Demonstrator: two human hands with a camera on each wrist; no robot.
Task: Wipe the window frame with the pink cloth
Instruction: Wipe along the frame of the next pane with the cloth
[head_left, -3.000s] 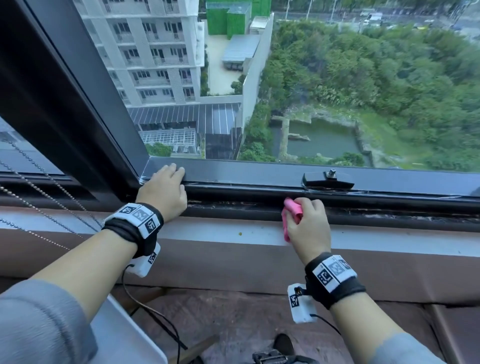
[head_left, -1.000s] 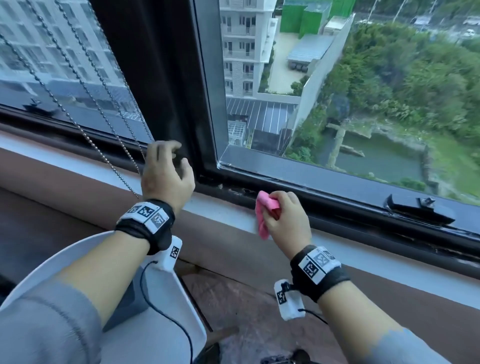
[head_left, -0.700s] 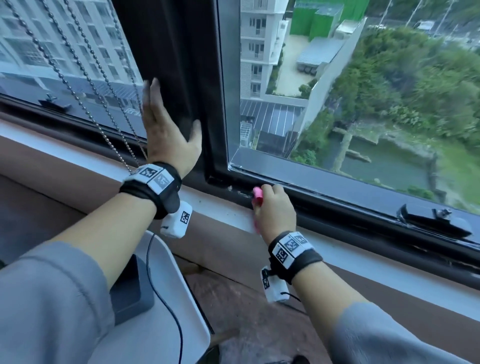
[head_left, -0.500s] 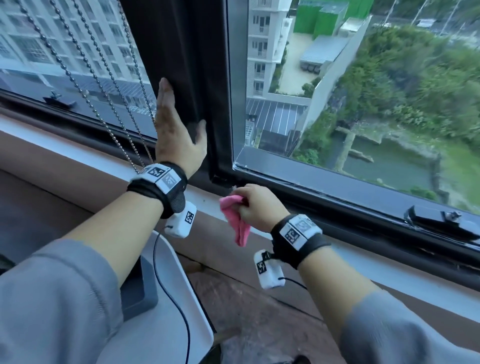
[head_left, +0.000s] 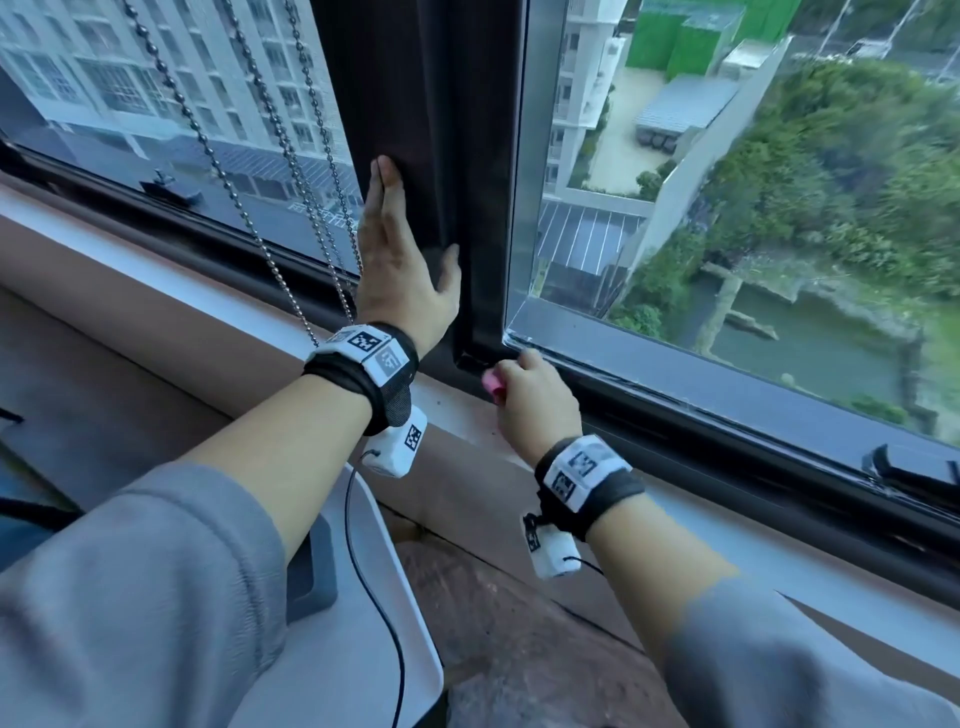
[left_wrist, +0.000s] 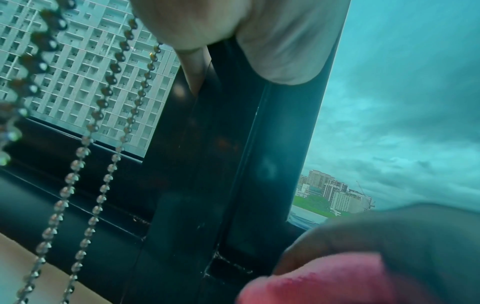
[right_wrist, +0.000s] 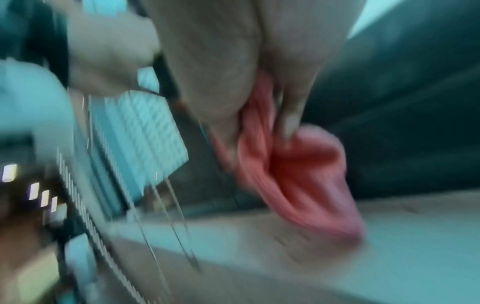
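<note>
The dark window frame (head_left: 457, 156) has an upright post between two panes and a bottom rail (head_left: 727, 410) running right. My left hand (head_left: 400, 244) lies flat against the post with straight fingers, thumb spread. My right hand (head_left: 535, 400) grips the bunched pink cloth (head_left: 492, 384) and holds it at the bottom corner where post and rail meet. In the blurred right wrist view the pink cloth (right_wrist: 298, 174) bulges out below curled fingers. In the left wrist view the pink cloth (left_wrist: 324, 281) shows at the bottom, below the post (left_wrist: 213, 164).
Beaded blind chains (head_left: 291, 171) hang just left of my left hand. A light sill (head_left: 208, 306) runs under the frame. A black window latch (head_left: 914, 467) sits on the rail at far right. A white chair (head_left: 363, 613) stands below my left arm.
My right hand has brought the cloth up from the sill into the frame's bottom corner, so less cloth shows. My left hand stays flat on the post.
</note>
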